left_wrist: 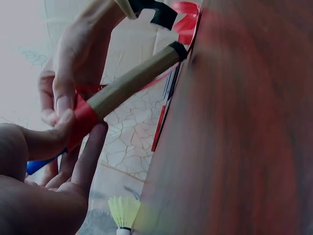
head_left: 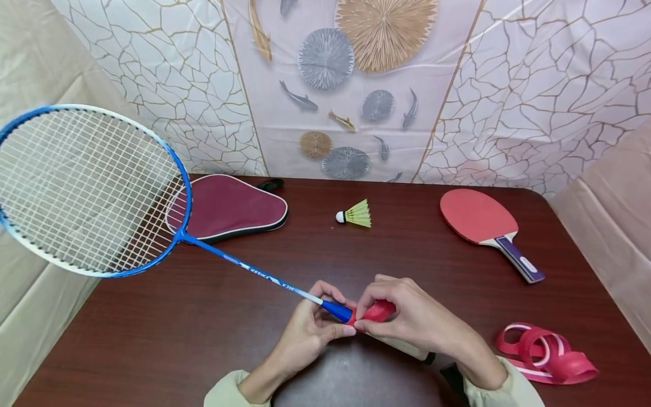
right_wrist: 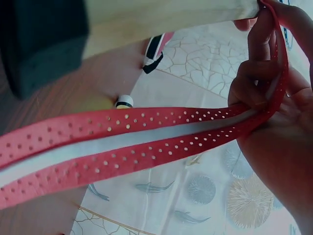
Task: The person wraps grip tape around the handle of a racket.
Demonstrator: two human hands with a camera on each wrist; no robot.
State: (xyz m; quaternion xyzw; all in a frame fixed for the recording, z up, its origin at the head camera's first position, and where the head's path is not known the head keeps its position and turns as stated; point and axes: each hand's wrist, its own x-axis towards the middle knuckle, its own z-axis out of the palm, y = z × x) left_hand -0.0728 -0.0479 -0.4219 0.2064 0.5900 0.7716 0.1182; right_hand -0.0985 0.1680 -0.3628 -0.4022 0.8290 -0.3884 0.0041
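Note:
A blue and white badminton racket [head_left: 254, 273] slants across the head view, its strung head at upper left. My left hand [head_left: 305, 333] holds it by the blue cone and the top of the handle. With thumb and fingers, my right hand [head_left: 414, 316] pinches red grip tape [head_left: 380, 311] against the handle just below the cone. In the left wrist view, red tape circles the upper handle, while the pale lower handle [left_wrist: 137, 81] is bare down to a black end cap. A perforated length of tape [right_wrist: 146, 117] with a white middle strip trails from my right hand.
Coiled red tape [head_left: 554, 356] lies at the table's right. A red table tennis paddle [head_left: 478, 215] is at back right, a yellow shuttlecock [head_left: 356, 215] at back middle. Behind the racket head lies a maroon paddle case [head_left: 229, 206]. A patterned cloth [head_left: 325, 141] hangs behind the table.

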